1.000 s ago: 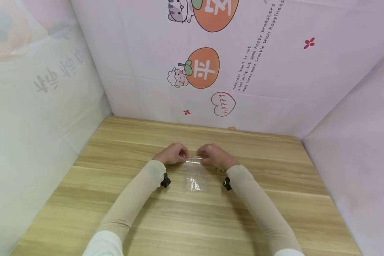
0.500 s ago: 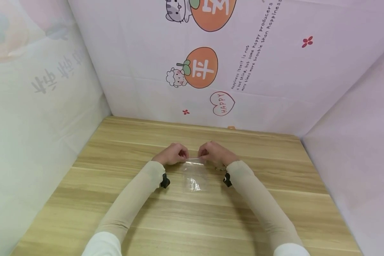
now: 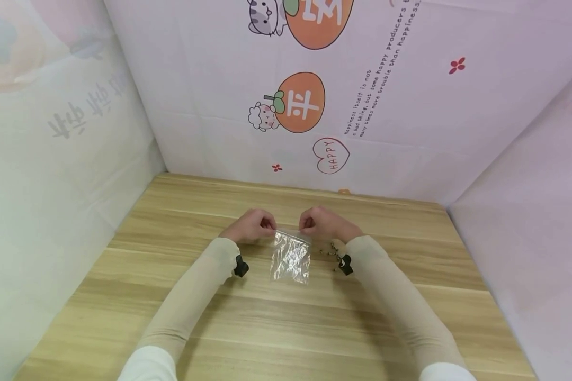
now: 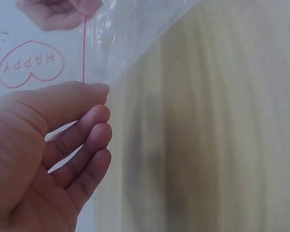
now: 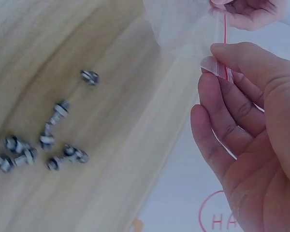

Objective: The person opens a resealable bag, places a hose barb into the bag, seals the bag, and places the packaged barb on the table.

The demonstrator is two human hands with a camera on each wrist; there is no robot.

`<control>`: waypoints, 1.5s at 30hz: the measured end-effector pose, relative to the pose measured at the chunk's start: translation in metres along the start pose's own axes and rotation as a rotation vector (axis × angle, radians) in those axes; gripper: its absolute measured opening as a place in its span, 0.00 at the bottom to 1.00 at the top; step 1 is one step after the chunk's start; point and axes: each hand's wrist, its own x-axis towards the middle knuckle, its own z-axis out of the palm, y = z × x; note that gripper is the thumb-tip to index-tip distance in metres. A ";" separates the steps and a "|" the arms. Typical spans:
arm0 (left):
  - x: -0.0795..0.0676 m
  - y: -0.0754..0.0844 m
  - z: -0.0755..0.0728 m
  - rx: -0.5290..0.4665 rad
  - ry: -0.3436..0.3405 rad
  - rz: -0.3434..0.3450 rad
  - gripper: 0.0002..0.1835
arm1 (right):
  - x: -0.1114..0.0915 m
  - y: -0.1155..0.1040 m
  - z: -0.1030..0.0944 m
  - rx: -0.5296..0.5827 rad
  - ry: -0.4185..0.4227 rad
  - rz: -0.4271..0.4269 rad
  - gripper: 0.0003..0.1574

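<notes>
A small clear zip-lock bag [image 3: 292, 259] hangs between my two hands in the head view, wrinkled and shiny. My left hand [image 3: 253, 224] pinches its top left corner between thumb and forefinger. The top right corner is pinched by my right hand [image 3: 328, 223]. A red line runs along the bag's zip strip [image 5: 225, 29] in the right wrist view, reaching from one hand to the other. Several small metal screws [image 5: 60, 111] with washers lie loose on the table, just right of the bag and partly under my right wrist.
The wood-grain table [image 3: 267, 328] ends at a printed white cloth wall [image 3: 209, 132] behind the hands. More cloth walls stand at the left [image 3: 66, 174] and right [image 3: 529, 201]. Each wrist carries a black camera mount.
My hands have moved slightly apart and away from me, drawing the bag's top edge taut. The bag looks more raised and wrinkled. More of the screws show beside my right wrist.
</notes>
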 end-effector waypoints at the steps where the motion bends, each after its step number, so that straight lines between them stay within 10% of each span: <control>1: -0.002 0.000 -0.003 -0.005 0.008 -0.010 0.02 | -0.001 -0.002 -0.002 0.001 0.004 0.002 0.04; 23: -0.016 0.056 -0.019 -0.166 0.093 -0.052 0.09 | -0.014 -0.039 -0.026 0.016 0.157 0.016 0.02; 37: -0.010 0.072 -0.010 -0.587 0.125 -0.106 0.17 | -0.027 -0.077 -0.014 -0.042 0.457 0.063 0.05; 45: -0.004 0.071 -0.004 -0.636 0.154 -0.138 0.20 | -0.036 -0.086 0.000 -0.130 0.598 0.009 0.06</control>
